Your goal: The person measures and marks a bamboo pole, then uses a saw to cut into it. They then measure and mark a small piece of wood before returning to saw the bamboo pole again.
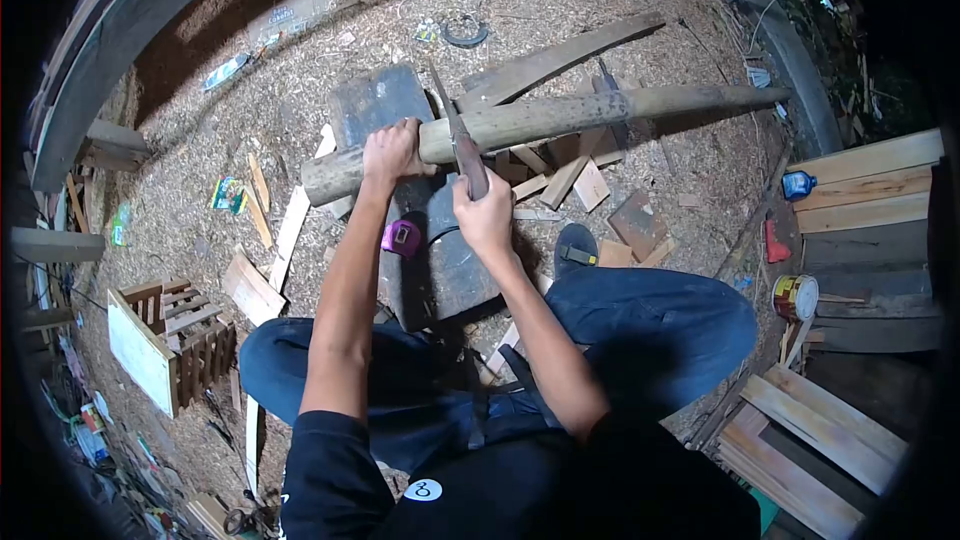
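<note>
A long round wooden pole (560,118) lies across a dark worn block (385,100), reaching far to the right. My left hand (392,152) is closed over the pole near its left end. In my right hand (485,208) is the wooden handle of a saw (468,155). Its narrow blade points up and away, crossing the pole just right of my left hand. A purple tape measure (401,238) rests on the dark surface below the pole, between my forearms.
Wood offcuts (590,185) lie beyond my right hand. A flat board (570,58) is behind the pole. A slatted wooden crate (172,345) stands at left. Planks (870,185), a blue bottle (798,185) and a tin can (795,297) are at right. Wood chips cover the ground.
</note>
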Demonstrator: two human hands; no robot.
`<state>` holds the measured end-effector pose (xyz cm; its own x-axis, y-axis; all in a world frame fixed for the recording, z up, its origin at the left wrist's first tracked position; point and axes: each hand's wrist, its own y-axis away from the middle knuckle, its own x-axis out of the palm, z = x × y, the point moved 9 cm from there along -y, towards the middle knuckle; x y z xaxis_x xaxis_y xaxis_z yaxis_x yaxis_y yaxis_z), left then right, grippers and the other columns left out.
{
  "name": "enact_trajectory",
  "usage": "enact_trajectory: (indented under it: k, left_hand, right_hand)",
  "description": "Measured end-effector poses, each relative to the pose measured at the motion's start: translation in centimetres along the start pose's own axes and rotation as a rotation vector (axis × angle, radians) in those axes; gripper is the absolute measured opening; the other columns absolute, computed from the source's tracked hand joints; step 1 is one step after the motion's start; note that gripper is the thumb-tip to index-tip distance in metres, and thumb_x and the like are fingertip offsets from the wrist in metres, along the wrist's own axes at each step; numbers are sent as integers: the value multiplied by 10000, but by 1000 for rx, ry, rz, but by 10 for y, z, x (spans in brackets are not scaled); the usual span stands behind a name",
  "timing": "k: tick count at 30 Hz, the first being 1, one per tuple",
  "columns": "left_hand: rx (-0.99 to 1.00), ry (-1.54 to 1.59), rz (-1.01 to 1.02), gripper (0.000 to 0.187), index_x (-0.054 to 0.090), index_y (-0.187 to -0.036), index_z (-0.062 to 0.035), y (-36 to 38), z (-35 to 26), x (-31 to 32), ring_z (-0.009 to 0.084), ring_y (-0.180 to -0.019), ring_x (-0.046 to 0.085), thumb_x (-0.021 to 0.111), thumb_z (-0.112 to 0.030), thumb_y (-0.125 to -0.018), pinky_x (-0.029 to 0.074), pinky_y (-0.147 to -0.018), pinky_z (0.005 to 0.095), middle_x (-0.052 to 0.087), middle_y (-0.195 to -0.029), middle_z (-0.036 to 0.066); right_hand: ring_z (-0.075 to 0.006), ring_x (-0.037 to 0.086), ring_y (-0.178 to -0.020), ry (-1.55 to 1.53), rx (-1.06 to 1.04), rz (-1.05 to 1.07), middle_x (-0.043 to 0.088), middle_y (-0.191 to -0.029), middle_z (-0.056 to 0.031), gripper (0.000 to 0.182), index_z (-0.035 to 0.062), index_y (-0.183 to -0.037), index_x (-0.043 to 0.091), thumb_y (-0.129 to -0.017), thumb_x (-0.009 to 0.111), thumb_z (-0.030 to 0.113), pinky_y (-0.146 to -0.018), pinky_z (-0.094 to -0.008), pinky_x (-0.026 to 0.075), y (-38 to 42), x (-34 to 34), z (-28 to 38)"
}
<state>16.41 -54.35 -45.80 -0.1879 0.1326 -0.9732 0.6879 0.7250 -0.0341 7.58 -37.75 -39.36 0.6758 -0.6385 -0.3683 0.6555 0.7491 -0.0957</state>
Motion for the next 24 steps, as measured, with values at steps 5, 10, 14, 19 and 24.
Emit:
enact_trajectory:
  k: [5, 10, 14, 19, 24]
  left_hand:
    - [36, -162, -17, 908, 461, -1245, -118, 11, -3, -5, 362, -928, 652, 895, -379, -491, 542, -765, 444, 629, -1060, 144]
    - [99, -168, -29, 926, 455, -1235, -108, 15, -4, 1, 374, -897, 660, 897, -418, -483, 547, -725, 454, 641, -1011, 162]
    - [27, -66, 72, 899, 484, -1200, -97, -2, 7, 11, 369, -861, 670, 887, -457, -481, 546, -699, 463, 661, -966, 165]
    - [46, -45, 111, 884, 502, -1163, -89, -3, 10, 11, 366, -863, 670, 879, -489, -471, 542, -701, 464, 673, -945, 167]
    - [0, -21, 131, 830, 510, -1105, -66, 0, 6, 14, 365, -880, 673, 893, -457, -481, 545, -741, 453, 674, -956, 156]
  right_hand:
    - [-372, 584, -558, -56, -5, -57, 552, -613, -224, 140, -22, -763, 572, -829, 599, 99, -532, -404, 438, -6, -7, -2]
    - [-235, 610, -586, -11, -18, 35, 592, -652, -157, 116, -37, -877, 637, -848, 595, 67, -574, -356, 467, 45, -26, 5]
    - [-158, 602, -585, -110, -81, -97, 583, -648, -125, 223, -9, -1049, 659, -845, 595, 53, -555, -332, 468, 64, -61, 22]
    - [-314, 569, -527, 10, 28, 53, 589, -634, -204, 135, -37, -791, 582, -839, 588, 90, -516, -391, 427, 5, -3, 1]
    - [-163, 565, -602, -102, -76, -38, 575, -647, -158, 116, -46, -796, 579, -810, 597, 68, -578, -359, 447, 68, -47, 17]
